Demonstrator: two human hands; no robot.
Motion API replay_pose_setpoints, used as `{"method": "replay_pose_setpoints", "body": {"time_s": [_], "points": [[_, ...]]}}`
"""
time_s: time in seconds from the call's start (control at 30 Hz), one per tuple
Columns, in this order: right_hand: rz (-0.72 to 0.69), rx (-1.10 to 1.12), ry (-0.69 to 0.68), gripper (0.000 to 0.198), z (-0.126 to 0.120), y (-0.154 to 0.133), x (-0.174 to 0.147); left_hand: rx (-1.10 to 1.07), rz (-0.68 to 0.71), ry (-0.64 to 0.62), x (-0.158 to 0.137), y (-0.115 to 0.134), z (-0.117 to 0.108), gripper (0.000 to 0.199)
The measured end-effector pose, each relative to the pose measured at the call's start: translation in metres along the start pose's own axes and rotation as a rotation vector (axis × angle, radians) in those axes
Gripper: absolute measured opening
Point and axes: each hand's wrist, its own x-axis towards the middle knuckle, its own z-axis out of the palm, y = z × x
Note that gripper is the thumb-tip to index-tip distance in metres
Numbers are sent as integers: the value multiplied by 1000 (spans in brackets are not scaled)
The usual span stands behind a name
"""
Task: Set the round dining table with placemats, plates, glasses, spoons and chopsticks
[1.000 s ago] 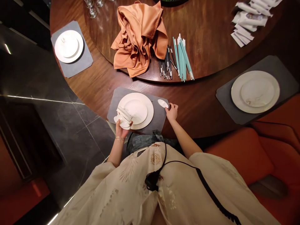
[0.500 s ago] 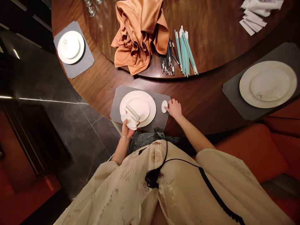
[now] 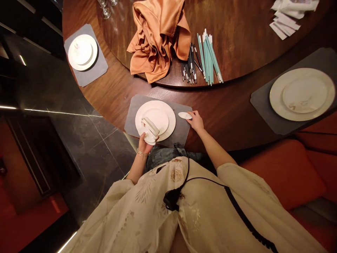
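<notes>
My left hand [image 3: 145, 143] grips several small white ceramic pieces [image 3: 150, 131], one of them long and narrow, over the lower left of a white plate. That large white plate [image 3: 172, 121] carries a smaller plate [image 3: 161, 117] and lies on a grey placemat [image 3: 135, 105]. At the placemat's right side, my right hand [image 3: 196, 120] pinches a small white oval dish [image 3: 184, 115] by its right end. The dish is over the mat, right of the plates; I cannot tell whether it touches the mat.
On the raised round tabletop are orange cloth napkins [image 3: 158, 38], black chopsticks [image 3: 188, 68], turquoise chopsticks [image 3: 209, 59], white packets [image 3: 285, 24] and glasses [image 3: 105, 12]. Plates on placemats lie at left [image 3: 82, 52] and right [image 3: 302, 94]. An orange-red seat [image 3: 284, 172] stands at lower right.
The oval dish in my right hand has turned from upright to nearly sideways and shifted slightly up. My left hand still holds the white pieces, almost unmoved.
</notes>
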Motion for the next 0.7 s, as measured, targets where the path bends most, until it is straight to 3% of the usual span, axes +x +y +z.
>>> {"method": "replay_pose_setpoints", "body": {"time_s": [0.23, 0.33, 0.4, 0.5, 0.6, 0.7], "points": [[83, 112, 49, 53, -3, -13, 2, 41, -46, -29, -5, -5, 8, 56], [187, 317, 142, 63, -16, -37, -10, 70, -75, -45, -5, -12, 17, 59], [197, 598, 112, 50, -31, -60, -25, 98, -99, -76, -3, -21, 27, 63], [58, 945, -67, 33, -64, -90, -54, 146, -151, -164, 3, -44, 47, 71], [-25, 934, -28, 25, -103, -95, -81, 169, -238, -282, 10, -79, 75, 76], [61, 798, 156, 14, -144, -63, -104, 176, -369, -382, 16, -126, 111, 76]]}}
